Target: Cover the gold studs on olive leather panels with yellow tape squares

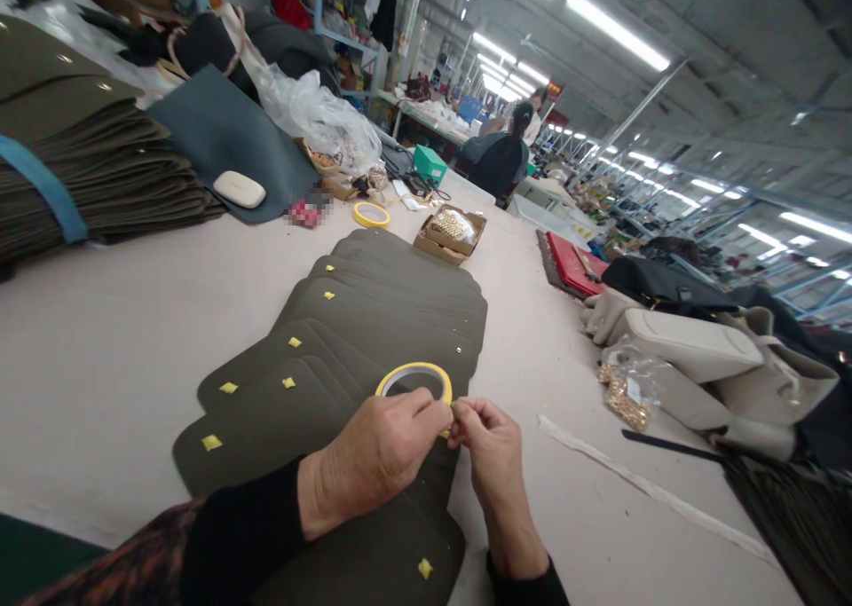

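My left hand (pixel 379 451) is closed around the near edge of a roll of yellow tape (pixel 416 371), which is held up over the dark olive panels (pixel 373 322). Right beside it, the fingertips of my right hand (pixel 493 451) pinch together at the roll's near right side, where a bit of yellow shows; they seem to grip the tape's loose end. The panels overlap in a fanned stack running away from me. Small yellow tape pieces (pixel 211 443) stick to their left sides, and another tape piece (pixel 425 569) lies near the front right.
A strapped pile of olive panels (pixel 86 162) stands at the left. Behind are a second tape roll (pixel 371 215) and a cardboard box (pixel 451 233) of gold hardware. Beige bags (pixel 692 340) and a white strip (pixel 652 486) lie right. A person (pixel 498 158) sits farther back.
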The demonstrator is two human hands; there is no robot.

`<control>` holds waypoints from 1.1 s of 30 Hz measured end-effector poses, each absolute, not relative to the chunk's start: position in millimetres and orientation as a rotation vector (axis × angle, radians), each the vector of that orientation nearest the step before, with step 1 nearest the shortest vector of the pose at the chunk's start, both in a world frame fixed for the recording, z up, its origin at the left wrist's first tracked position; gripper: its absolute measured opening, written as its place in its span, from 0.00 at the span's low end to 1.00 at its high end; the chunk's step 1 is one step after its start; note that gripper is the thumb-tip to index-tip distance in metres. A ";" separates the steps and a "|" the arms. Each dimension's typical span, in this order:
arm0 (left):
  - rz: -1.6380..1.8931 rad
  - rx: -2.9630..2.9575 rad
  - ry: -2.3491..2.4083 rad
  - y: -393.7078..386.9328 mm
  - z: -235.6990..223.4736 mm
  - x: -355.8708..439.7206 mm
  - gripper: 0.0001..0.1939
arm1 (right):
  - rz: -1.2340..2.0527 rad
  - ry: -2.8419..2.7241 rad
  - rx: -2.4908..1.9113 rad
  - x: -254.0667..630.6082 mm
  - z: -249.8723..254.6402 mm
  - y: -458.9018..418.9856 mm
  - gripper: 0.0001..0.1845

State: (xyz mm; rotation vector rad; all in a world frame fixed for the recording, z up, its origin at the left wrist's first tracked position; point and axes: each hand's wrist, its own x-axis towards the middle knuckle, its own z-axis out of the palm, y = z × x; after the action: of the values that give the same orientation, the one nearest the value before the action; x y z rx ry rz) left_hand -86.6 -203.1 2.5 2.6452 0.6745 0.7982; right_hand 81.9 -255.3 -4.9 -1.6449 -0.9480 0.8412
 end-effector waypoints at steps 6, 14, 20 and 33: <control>0.444 2.844 0.832 -202.0 -10.7 -81.2 0.05 | 0.899 -1.058 -1.728 113.1 -16.7 -241.3 0.18; 0.420 2.832 0.782 -200.8 -13.0 -81.0 0.05 | 0.492 -1.580 -1.935 103.6 -13.3 -228.2 0.13; 0.435 2.816 0.790 -200.0 -16.7 -82.8 0.03 | 0.223 -1.768 -2.049 105.4 -12.6 -226.6 0.12; 0.461 2.764 1.017 -185.1 -15.9 -77.8 0.07 | 0.044 -1.977 -2.003 103.4 -17.7 -229.4 0.10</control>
State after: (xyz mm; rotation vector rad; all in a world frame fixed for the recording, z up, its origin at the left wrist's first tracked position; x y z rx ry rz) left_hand -77.8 -185.1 -15.9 2.7643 1.0170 0.4611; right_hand 103.4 -229.4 -17.7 -2.0035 -1.9765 0.0439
